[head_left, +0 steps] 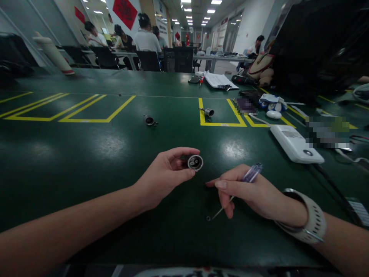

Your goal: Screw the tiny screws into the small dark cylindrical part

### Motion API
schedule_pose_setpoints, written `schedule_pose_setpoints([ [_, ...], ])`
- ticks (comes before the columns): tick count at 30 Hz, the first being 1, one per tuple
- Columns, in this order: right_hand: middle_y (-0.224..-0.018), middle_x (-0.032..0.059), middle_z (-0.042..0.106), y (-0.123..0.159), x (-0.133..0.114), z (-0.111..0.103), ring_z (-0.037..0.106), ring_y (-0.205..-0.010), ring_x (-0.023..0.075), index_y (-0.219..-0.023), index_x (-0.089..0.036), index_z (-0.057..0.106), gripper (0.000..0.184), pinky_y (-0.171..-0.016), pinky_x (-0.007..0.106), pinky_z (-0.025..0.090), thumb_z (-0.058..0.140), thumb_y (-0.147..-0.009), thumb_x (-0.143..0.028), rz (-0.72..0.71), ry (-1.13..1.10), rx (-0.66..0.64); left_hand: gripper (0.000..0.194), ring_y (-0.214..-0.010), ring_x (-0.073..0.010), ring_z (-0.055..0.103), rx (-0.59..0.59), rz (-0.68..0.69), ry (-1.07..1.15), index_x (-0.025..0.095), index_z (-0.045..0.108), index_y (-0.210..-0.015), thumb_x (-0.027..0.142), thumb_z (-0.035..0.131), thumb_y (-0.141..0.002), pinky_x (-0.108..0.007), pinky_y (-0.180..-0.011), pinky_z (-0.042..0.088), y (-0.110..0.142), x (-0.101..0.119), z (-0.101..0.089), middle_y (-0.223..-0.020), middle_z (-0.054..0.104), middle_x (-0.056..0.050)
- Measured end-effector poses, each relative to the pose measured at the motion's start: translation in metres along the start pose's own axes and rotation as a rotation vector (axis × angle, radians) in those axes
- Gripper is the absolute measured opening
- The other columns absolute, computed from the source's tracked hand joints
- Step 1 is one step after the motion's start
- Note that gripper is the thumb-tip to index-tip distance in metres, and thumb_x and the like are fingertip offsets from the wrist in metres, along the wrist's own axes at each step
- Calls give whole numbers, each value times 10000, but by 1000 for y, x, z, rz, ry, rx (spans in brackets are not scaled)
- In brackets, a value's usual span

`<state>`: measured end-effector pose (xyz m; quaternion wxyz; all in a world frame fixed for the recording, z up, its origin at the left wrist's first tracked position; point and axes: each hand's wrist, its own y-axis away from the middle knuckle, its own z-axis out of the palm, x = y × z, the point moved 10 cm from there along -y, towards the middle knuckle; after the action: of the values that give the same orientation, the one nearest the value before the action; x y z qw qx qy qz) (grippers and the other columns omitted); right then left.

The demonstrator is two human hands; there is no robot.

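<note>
My left hand [165,175] is closed around a small round metal socket part [195,162], pinched between thumb and fingers with its open face turned toward me. My right hand [253,192], with a pale watch on its wrist, grips a small screwdriver with a clear purple handle [251,174]. The screwdriver's thin shaft slants down and left, and its tip rests beside a tiny dark piece [208,218] on the green table [86,161]. The two hands are a short distance apart.
Two more metal socket parts lie farther back, one [150,120] near the middle and one [208,112] inside a yellow-taped box. A white device [295,143], cables, gloves, papers and a large black object fill the right side. People sit at desks behind.
</note>
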<state>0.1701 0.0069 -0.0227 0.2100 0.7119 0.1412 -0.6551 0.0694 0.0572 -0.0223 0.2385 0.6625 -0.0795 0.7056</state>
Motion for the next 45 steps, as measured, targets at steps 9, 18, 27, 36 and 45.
schedule_pose_setpoints([
  [9,-489,-5,586,3,-15,12,579,-519,112,-570,-151,614,409,-748,330,510,426,-899,-305,-97,339,-15,367,-835,-125,616,-41,18,-4,152,620,-994,60,686,-645,-264,-792,461,-2,-2,0,-899,685,-14],
  [18,-489,-10,561,14,-35,18,607,-602,119,-545,-162,559,408,-823,319,498,384,-910,-214,-270,564,107,309,-887,-142,617,-26,85,19,156,607,-900,57,711,-626,-268,-798,466,-3,4,-1,-970,683,-23],
  [27,-627,35,591,38,-63,37,549,-625,136,-707,-125,575,161,-936,440,438,454,-799,-73,-761,890,222,333,-799,-113,595,-11,57,43,160,636,-1050,163,669,-719,-220,-676,464,-3,2,-3,-988,691,-45],
  [36,-705,66,638,48,-80,26,571,-713,158,-754,-105,604,106,-908,452,469,509,-779,-64,-869,984,410,275,-901,-134,622,-81,101,-35,166,619,-980,127,665,-711,-251,-823,469,2,3,10,-989,689,-26],
  [45,-706,51,635,41,-74,32,562,-719,153,-741,-123,595,113,-934,445,445,509,-806,-89,-832,1053,386,224,-859,-127,626,-75,106,-158,157,604,-953,119,615,-732,-251,-797,484,5,4,13,-925,685,-17],
])
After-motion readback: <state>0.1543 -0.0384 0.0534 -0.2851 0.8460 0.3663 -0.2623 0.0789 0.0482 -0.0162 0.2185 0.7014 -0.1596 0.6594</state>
